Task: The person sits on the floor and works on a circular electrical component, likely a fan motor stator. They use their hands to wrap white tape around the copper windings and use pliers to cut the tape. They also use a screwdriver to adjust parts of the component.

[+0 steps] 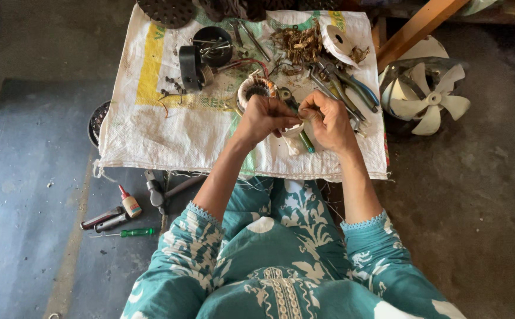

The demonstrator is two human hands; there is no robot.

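Grey concrete floor [494, 195] fills the view, with a darker mat [27, 195] on the person's left. On it lies a white woven sack [169, 130] with yellow and green print, spread flat and carrying nearly everything else. Off the sack's right edge, well apart from the hands, a cream fan blade [427, 97] sits on the floor beside a slanting wooden beam [417, 26]. Near the sack's far edge stand a black motor housing [204, 53], a heap of scrap copper wire [297, 42] and a white tape roll [337, 41]; pliers [352, 88] with blue grips lie just right of the hands. A wound stator [255, 88] rests on the sack, just beyond the left hand [263, 117]. That hand is curled, its fingers pressed together on one end of a small white strip [293, 130], while the right hand [327, 121] pinches the other end between thumb and forefinger; the strip hangs between the two hands above the sack's near middle. A green-handled tool [306, 142] lies beneath them. On the mat by the left knee lie a hammer [157, 190], a small glue bottle [130, 204], two dark-handled tools [104, 220] and a green screwdriver [129, 233].
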